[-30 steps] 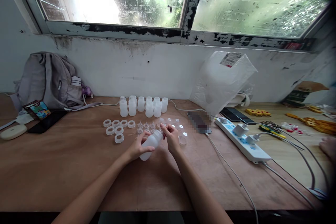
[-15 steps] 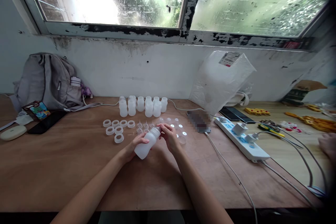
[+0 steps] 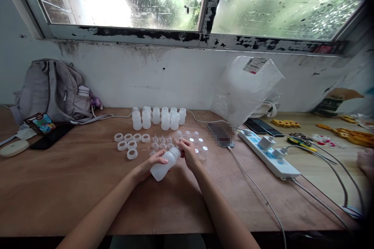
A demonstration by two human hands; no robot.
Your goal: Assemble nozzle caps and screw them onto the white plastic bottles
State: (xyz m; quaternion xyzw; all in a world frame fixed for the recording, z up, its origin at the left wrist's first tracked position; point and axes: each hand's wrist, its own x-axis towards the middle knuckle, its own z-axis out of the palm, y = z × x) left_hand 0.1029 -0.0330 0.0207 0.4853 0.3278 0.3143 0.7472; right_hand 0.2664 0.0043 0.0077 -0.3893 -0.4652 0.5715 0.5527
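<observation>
A frosted white baby bottle (image 3: 165,164) lies tilted in my left hand (image 3: 152,163), whose fingers wrap round its body. Its neck points up and to the right. At the bottle's mouth my right hand (image 3: 187,152) has its fingers pinched together; what they hold, if anything, is hidden. Just beyond my hands sit clear bottle nipples (image 3: 162,140) in rows. White collar rings (image 3: 132,153) lie to their left, and small clear and white discs (image 3: 200,140) to their right. Several more frosted bottles (image 3: 165,120) stand upright behind, near the wall.
A grey backpack (image 3: 52,91) rests at the left, with a dark phone (image 3: 52,136) before it. On the right are a charging phone (image 3: 221,135), a white power strip (image 3: 269,155) with cables, and a plastic bag (image 3: 245,85). Another person's hand (image 3: 366,161) shows at the far right.
The bottle has lowered slightly and moved a little right, toward a flatter tilt. My right hand has shifted slightly right at its mouth. More of the clear nipples shows behind.
</observation>
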